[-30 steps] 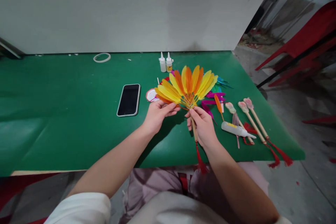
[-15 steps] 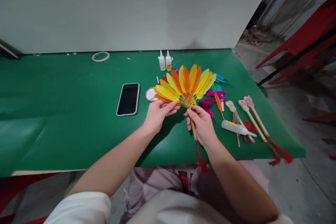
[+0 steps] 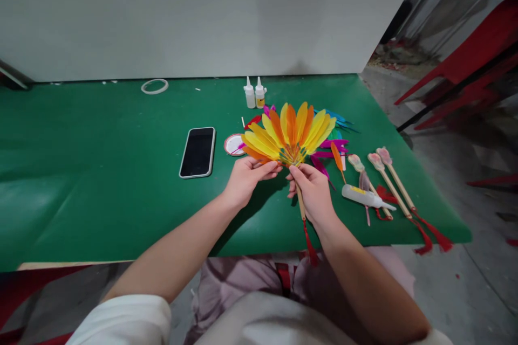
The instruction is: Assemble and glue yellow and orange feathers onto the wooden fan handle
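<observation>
A feather fan [image 3: 290, 132] of yellow and orange feathers stands upright over the green table [image 3: 101, 172]. My right hand [image 3: 312, 194] is closed round its wooden handle, from which a red tassel [image 3: 309, 242] hangs. My left hand [image 3: 246, 178] pinches the lowest feathers at the fan's left side near the base. Behind the fan lie loose pink, blue and green feathers [image 3: 334, 140].
A black phone [image 3: 198, 152] lies left of the fan, with a round white lid [image 3: 233, 145] beside it. Two small glue bottles [image 3: 254, 94] stand at the back, a tape ring [image 3: 154, 86] further left. A glue tube [image 3: 364, 197] and several tasselled fan handles [image 3: 394, 186] lie at the right.
The fan and both hands have shifted slightly to the right; both grips are unchanged.
</observation>
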A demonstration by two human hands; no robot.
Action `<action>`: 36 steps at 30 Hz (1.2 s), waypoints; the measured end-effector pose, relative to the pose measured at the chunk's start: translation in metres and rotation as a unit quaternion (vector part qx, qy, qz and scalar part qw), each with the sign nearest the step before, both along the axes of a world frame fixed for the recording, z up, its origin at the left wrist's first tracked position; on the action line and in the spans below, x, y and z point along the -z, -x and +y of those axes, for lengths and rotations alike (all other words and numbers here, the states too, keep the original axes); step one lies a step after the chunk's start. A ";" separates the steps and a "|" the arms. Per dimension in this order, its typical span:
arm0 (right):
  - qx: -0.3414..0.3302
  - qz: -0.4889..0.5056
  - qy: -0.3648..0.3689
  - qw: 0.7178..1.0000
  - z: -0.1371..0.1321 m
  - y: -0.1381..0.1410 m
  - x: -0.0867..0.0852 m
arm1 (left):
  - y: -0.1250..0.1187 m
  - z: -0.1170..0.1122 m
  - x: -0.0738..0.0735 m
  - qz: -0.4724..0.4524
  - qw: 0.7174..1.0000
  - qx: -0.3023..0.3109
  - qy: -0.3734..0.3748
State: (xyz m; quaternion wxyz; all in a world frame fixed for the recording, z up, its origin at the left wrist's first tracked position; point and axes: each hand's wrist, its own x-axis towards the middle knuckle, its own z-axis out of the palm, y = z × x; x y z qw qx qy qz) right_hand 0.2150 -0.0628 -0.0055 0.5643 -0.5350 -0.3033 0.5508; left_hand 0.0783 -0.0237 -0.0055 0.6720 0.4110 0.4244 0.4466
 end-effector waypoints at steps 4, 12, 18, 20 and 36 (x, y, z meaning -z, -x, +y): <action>-0.011 0.002 -0.003 1.000 0.000 0.000 0.002 | -0.002 -0.001 0.001 -0.006 1.000 -0.008 -0.002; -0.016 -0.001 -0.005 1.000 0.000 0.001 0.003 | -0.001 -0.001 0.001 0.001 1.000 -0.006 -0.008; -0.019 -0.011 -0.001 1.000 0.000 0.002 0.003 | -0.002 -0.003 -0.002 -0.011 1.000 -0.012 0.006; -0.022 -0.011 0.001 1.000 0.000 0.002 0.003 | -0.002 -0.002 -0.001 -0.007 1.000 -0.017 0.012; -0.031 0.031 0.013 0.999 -0.001 0.001 0.005 | -0.002 -0.002 -0.002 0.011 0.999 -0.030 0.010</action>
